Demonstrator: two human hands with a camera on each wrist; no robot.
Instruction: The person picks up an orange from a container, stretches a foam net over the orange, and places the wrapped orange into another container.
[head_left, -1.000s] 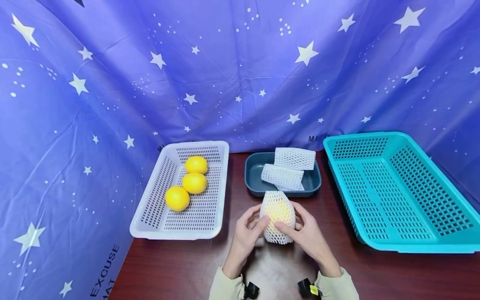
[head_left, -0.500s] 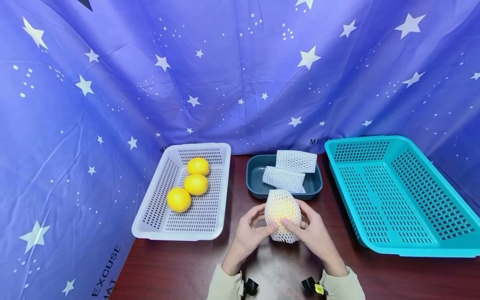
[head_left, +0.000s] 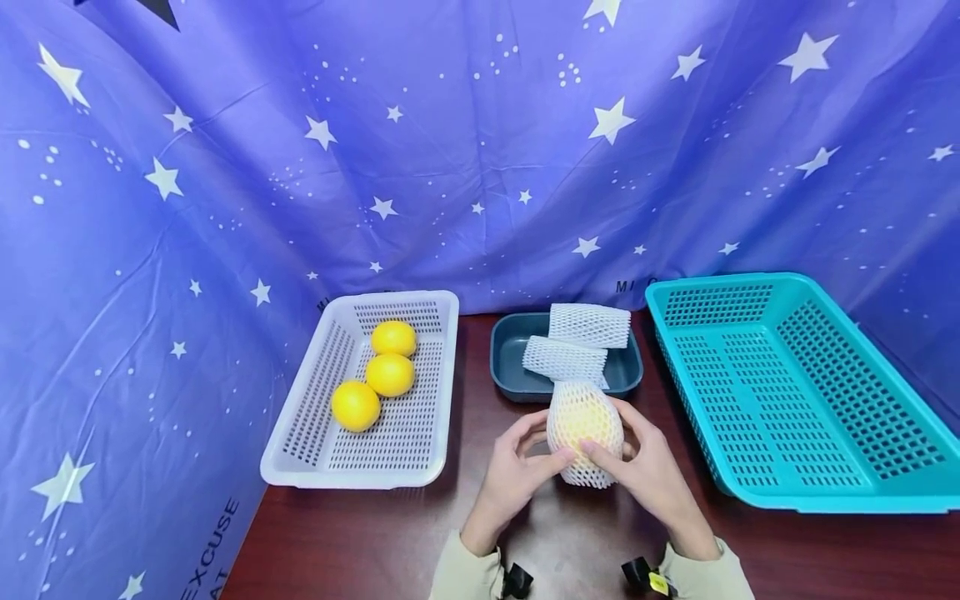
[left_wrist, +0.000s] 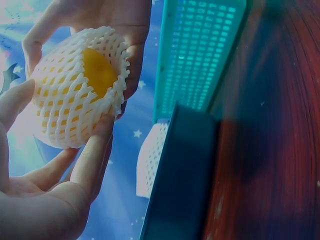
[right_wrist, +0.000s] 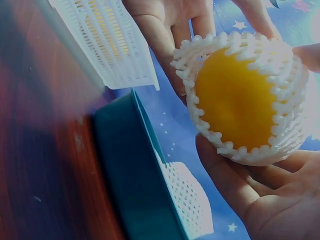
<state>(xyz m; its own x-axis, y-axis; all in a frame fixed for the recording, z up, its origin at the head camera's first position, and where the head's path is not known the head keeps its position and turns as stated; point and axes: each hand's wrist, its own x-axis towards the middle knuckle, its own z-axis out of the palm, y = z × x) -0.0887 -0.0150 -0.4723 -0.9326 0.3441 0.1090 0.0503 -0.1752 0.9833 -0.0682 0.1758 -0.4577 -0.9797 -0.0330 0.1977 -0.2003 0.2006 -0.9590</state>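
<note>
Both hands hold an orange inside a white foam net sleeve (head_left: pixel 585 421), above the table just in front of the dark blue-green tray. My left hand (head_left: pixel 516 479) grips it from the left, thumb on the near side. From the right, my right hand (head_left: pixel 654 479) grips it the same way. The left wrist view shows the net (left_wrist: pixel 65 102) round most of the fruit, with bare yellow peel (left_wrist: pixel 98 72) at one end. In the right wrist view a wider patch of peel (right_wrist: pixel 235 100) shows through the net's open end.
Several more foam nets (head_left: pixel 588 325) lie in the dark tray (head_left: pixel 510 379). A white basket (head_left: pixel 442 417) with three oranges (head_left: pixel 390 375) stands at left. At right is a teal basket (head_left: pixel 750 392). A starry blue cloth (head_left: pixel 465 150) hangs behind the table (head_left: pixel 337 542).
Both hands have moved a little to the right in the head view with the netted orange between them. The thumbs have shifted slightly on the net. Baskets and tray have stayed put.
</note>
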